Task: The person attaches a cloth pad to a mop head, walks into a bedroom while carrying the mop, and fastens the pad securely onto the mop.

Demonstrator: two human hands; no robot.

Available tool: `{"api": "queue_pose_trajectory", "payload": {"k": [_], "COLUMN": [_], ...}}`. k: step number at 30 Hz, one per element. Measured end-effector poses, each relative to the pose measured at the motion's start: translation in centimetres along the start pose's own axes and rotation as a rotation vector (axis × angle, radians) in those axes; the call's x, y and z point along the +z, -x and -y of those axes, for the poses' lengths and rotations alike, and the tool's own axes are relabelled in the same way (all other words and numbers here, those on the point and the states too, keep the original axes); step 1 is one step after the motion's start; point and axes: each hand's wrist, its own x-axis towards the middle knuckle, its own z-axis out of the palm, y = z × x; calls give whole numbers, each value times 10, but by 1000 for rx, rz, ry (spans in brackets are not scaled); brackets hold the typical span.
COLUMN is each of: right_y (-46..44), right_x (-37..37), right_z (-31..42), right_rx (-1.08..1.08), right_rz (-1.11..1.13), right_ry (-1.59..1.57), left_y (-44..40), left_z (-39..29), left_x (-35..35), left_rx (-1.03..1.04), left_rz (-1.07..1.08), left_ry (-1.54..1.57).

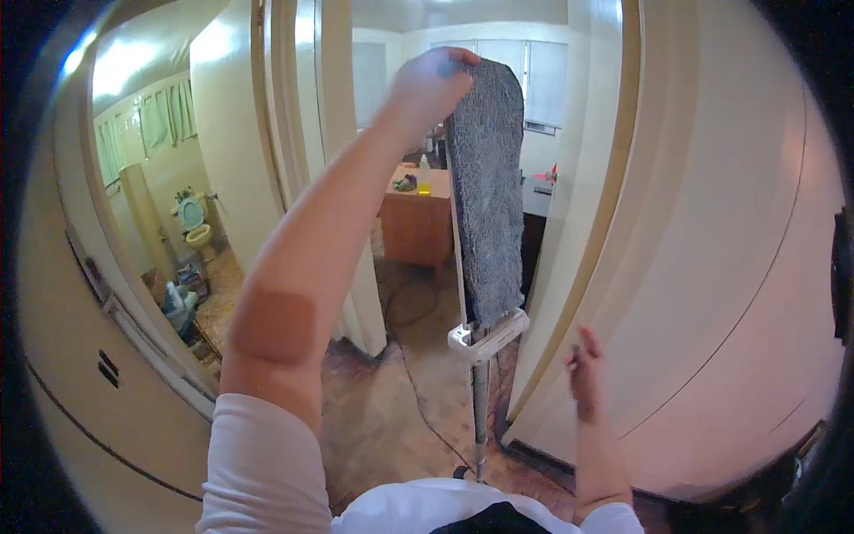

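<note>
A flat mop stands upside down in front of me, its grey fuzzy mop pad [487,178] upright at the top. My left hand [433,89] is raised, its fingers closed on the pad's upper left corner. Just below the pad sits a white plastic bracket [489,340], with the grey mop pole [480,400] running down from it toward my body. My right hand [585,374] hangs to the right of the bracket, apart from the mop. Its fingers are loosely bent and spread, with nothing visible in them.
A doorway with a cream door frame [614,178] surrounds the mop. Beyond it, a wooden desk [416,227] carries a bottle of yellow liquid [424,178]. A dark cable [414,378] trails over the floor. At left, a bathroom holds a toilet [197,233].
</note>
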Motion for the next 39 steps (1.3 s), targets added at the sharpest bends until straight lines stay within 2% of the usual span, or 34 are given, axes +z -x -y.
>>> {"api": "queue_pose_trajectory", "payload": {"k": [2,4,6,8,10,12,15,17,19,22,26,29,32,35,38,39], "right_y": [-23,-34,-47,-42,-10,-13,-9,-32,-27,-25,-36,-35,-29,-27,-37,-35], "right_x": [15,42,71,114,171,208,254,273,285,295,300,301,295,295,292,290], "right_z": [66,134,198,254,286,312,330,334,344,349,354,358,353,351,347,346], "right_rx": [-235,-483,-755,-1126,-1257,-1632,-1436,-1320,-1220,-1003,-1005,-952,-905,-967,-1052,-1016], "right_rz": [-24,8,151,117,143,215,441,476,594,760,873,780,750,710,694,720], "right_ry": [56,127,344,761,885,1127,1352,1384,1399,1601,1676,1781,1729,1733,1707,1663], "left_y": [4,4,3,11,21,20,20,20,19,26,21,25,24,19,14,17], "left_z": [-2,1,-6,-13,-9,-7,-2,2,6,7,2,-11,0,6,13,10], "left_x": [0,-1,0,3,6,8,10,17,17,14,9,4,10,12,14,14], "left_rx": [-53,36,73,49,81,158,343,447,493,508,516,543,474,406,440,416], "left_rz": [19,13,3,-10,-32,-60,-115,-145,-172,-202,-189,-136,-87,-71,-77,-88], "left_ry": [235,159,127,144,146,100,13,18,-16,-40,-28,-15,52,39,53,61]}}
